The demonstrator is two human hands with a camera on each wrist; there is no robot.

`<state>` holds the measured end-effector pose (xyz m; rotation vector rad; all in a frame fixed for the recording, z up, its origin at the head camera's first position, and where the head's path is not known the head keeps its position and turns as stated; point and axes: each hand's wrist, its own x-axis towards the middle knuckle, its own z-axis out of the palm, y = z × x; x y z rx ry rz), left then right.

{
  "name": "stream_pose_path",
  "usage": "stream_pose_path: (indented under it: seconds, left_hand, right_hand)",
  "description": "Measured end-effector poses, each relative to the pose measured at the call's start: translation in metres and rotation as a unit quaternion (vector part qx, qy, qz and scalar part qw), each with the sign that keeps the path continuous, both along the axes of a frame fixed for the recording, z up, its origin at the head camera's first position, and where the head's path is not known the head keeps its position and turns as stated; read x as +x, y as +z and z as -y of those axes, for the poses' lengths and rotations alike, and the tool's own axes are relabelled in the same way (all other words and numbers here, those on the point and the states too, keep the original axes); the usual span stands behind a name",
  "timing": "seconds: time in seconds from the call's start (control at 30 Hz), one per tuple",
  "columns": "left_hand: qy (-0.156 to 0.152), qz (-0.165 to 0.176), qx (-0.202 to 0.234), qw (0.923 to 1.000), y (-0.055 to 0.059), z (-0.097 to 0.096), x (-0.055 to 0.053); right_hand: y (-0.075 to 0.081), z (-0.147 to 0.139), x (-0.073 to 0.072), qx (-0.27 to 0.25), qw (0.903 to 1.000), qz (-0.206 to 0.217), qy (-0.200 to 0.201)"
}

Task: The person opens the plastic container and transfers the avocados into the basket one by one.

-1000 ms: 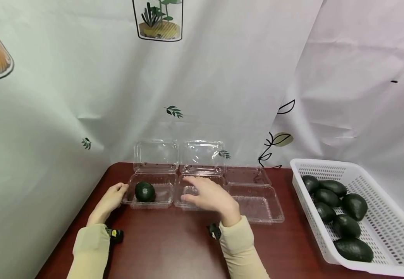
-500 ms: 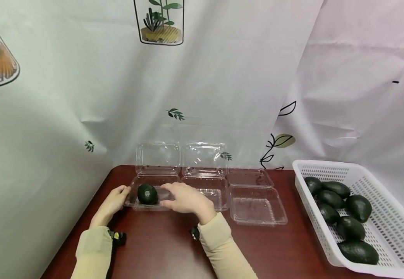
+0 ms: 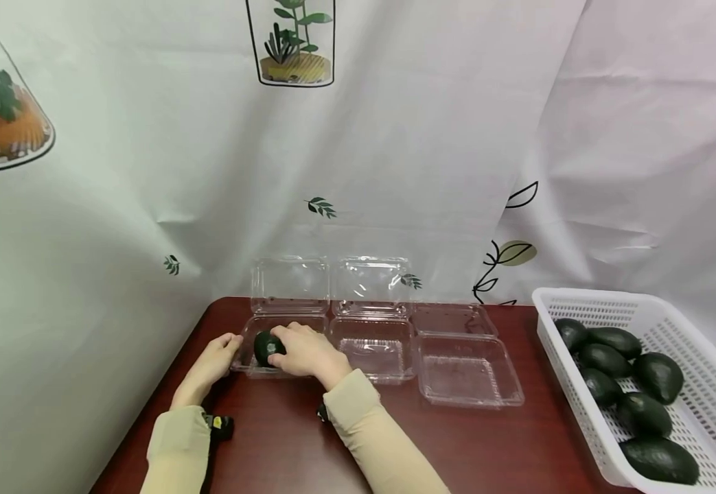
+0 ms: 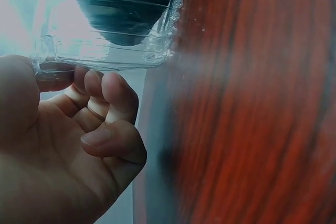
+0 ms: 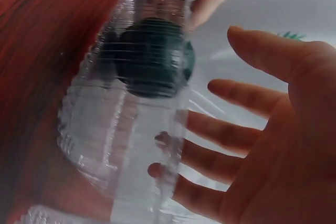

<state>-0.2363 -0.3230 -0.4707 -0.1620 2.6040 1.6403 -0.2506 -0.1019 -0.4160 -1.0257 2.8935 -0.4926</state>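
Observation:
In the head view, a dark green avocado (image 3: 264,348) lies in the leftmost clear plastic clamshell container (image 3: 249,370), whose lid (image 3: 290,285) stands raised behind it. My left hand (image 3: 212,361) holds this container's left rim; the left wrist view has the thumb and index finger (image 4: 56,77) pinching the edge, other fingers curled below. Over the container's right part, my right hand (image 3: 305,351) reaches to the avocado's right side. Its fingers (image 5: 223,132) are spread and relaxed in the right wrist view, with a gap to the avocado (image 5: 152,59) there. Fingertip contact is unclear.
Two more open clamshells, a middle one (image 3: 373,376) and a right one (image 3: 471,400), stand in the row on the dark red table (image 3: 456,446). At the right, a white perforated basket (image 3: 570,405) holds several avocados (image 3: 642,415). A printed white curtain (image 3: 395,137) hangs behind.
My right hand has moved left from above the middle container to the avocado in the left one. The left hand keeps its hold on the rim. The whole view has shifted slightly.

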Motion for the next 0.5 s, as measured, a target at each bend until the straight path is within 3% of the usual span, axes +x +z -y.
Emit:
stream_pose_path:
  seconds: [0.37,0.5]
  left_hand:
    - [0.005,0.001,0.0,1.0,-0.001,0.0,-0.001]
    - [0.004,-0.003,-0.005,1.0,-0.002,0.001,-0.001]
  right_hand:
    - [-0.007,0.027,-0.017,0.069,0.9966,0.042,-0.018]
    - [-0.011,0.035,-0.018,0.09,0.9937,0.051,-0.043]
